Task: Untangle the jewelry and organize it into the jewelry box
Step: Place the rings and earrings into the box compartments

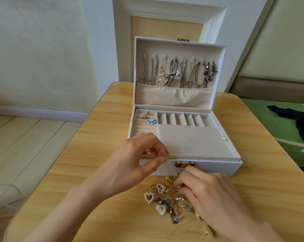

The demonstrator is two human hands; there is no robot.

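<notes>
Head view: an open white jewelry box stands in the middle of the frame on a pale wooden surface. Its lid is upright, with necklaces hanging from a row of hooks above a gathered pocket. In the tray's upper left section, a blue flower ring sits in the ring rolls with another small ring just above it. To the right is a row of divided slots, and below them lies a beige earring panel.

The left hand, at centre frame, has thumb and forefinger pressed together at the panel's near left corner. Whether they grip the panel's edge or some small piece cannot be told.

The tangled jewelry lies in a heap on the surface just in front of the box, below its brass latch. A pearl heart earring lies on the heap's left edge. The right hand, lower right, has its fingers curled down into the heap, the tips pinching a gold piece. A gold stud lies apart near the bottom edge.
</notes>
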